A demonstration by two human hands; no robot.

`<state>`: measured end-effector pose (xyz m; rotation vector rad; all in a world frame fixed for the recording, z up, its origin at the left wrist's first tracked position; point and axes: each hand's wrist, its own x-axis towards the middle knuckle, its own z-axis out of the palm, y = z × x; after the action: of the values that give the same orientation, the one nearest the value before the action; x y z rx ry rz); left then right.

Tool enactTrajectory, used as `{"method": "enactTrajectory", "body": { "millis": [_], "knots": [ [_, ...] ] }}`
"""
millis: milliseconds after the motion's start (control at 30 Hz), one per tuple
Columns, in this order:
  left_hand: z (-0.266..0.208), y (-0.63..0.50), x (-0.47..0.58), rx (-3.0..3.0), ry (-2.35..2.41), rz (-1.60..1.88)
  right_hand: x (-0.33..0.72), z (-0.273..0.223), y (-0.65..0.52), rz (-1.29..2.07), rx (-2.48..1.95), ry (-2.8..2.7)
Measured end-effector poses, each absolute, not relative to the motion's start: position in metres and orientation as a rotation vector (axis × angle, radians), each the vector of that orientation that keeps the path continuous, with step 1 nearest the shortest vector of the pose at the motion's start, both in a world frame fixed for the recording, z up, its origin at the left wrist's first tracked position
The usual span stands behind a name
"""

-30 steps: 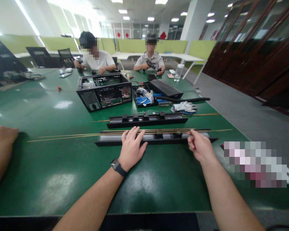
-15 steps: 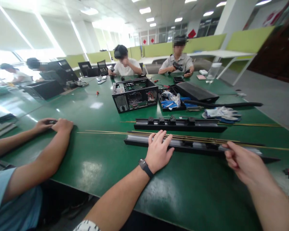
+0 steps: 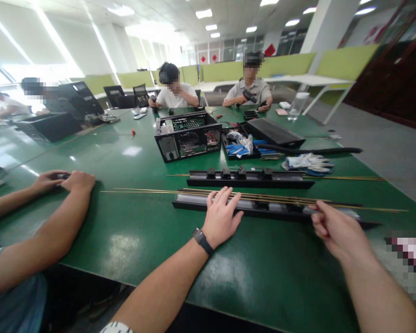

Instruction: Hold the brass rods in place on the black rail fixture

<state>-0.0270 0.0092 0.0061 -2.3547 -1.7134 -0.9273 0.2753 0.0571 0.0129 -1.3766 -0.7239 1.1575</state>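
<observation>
Several thin brass-coloured rods lie lengthwise along a long black channel with a pale inner strip. My left hand rests palm down over the rods and the channel's near side, its fingers spread. Toward the channel's right part, my right hand is closed, with index finger and thumb pinched at a rod; the other fingers curl under and the exact grip is partly hidden. Behind lies a second black channel, with several small black blocks along it and thin rods sticking out at both ends.
An opened computer case stands mid-table, beside a black tray with blue-and-white gloves. Another glove pair lies to the right, near a long black tube. A co-worker's hands hold a small dark object at left. Two people sit opposite.
The whole view has shifted slightly, so everything appears a little further left. Both my hands keep their places on the rods and channel.
</observation>
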Motion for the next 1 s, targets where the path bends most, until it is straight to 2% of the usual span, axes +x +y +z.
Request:
{"method": "enactTrajectory", "body": {
  "millis": [1000],
  "knots": [
    [0.0012, 0.0123, -0.0288, -2.337, -1.632, -0.924, 0.2759, 0.0095, 0.0565, 1.229, -1.301, -0.706]
  ]
}}
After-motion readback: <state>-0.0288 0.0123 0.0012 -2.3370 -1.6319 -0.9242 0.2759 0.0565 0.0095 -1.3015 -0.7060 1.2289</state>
